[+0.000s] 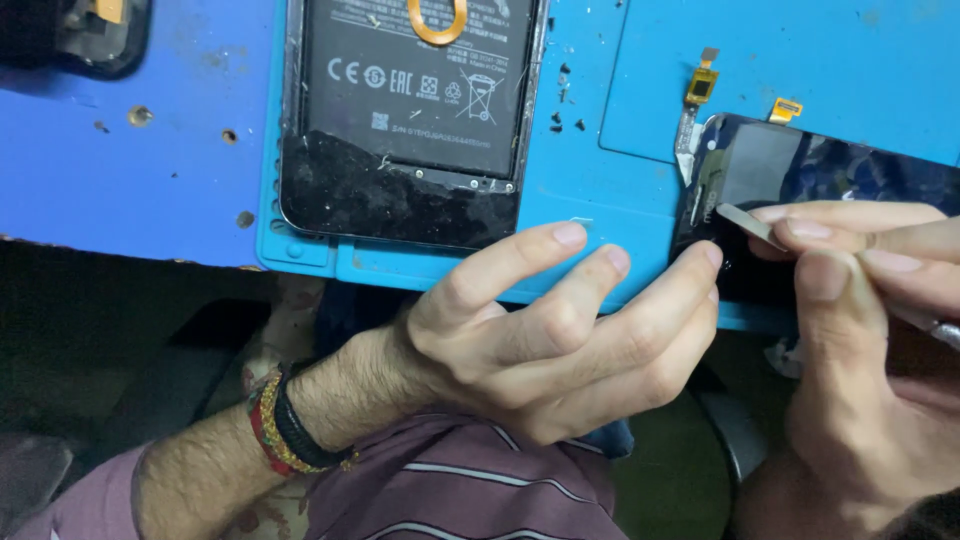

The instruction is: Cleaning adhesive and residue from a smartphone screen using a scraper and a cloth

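A dark glass screen panel (800, 180) with small orange flex connectors was laid on the light blue rubber work mat (600, 180), at its near right edge. The panel's lower left corner was steadied by the left hand (560, 330), whose fingers were spread apart, one fingertip pressed against the corner. A thin flat metal prying tool (752, 226) was pinched between the thumb and fingers of the right hand (860, 330), its tip set on the panel. To the left, an opened black phone body (410, 120) with its battery exposed was rested on the same mat.
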